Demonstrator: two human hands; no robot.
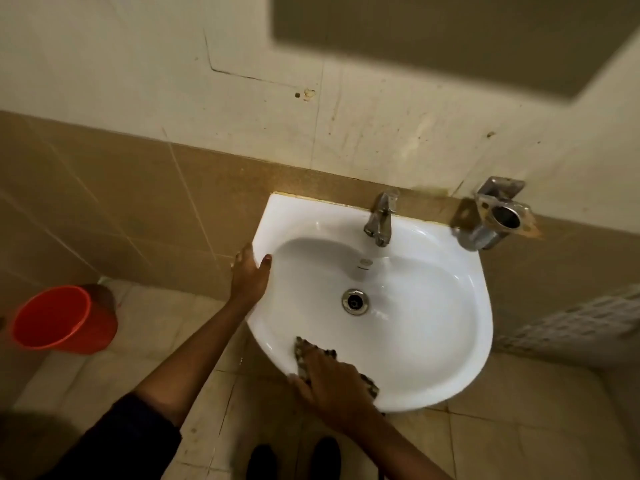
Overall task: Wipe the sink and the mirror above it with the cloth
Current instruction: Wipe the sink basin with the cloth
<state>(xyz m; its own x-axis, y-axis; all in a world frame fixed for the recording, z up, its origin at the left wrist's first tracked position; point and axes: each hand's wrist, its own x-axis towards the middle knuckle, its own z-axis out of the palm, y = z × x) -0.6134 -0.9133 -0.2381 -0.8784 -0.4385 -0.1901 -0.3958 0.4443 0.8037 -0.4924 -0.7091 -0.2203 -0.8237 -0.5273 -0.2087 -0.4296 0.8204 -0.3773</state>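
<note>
A white wall-mounted sink (433, 341) fills the middle of the view, with a chrome tap (381, 216) at its back and a metal drain (355, 301) in the bowl. My right hand (332, 386) presses a dark patterned cloth (306, 351) flat against the sink's front rim. My left hand (249, 268) grips the sink's left edge, thumb over the rim. The mirror (450, 39) shows as a dark, blurred rectangle high on the wall at the top right.
An orange bucket (59, 320) stands on the tiled floor at the left. A metal holder (491, 216) is fixed to the wall right of the tap. My shoes (294, 459) are under the sink's front. A patterned surface (581, 320) lies at the right.
</note>
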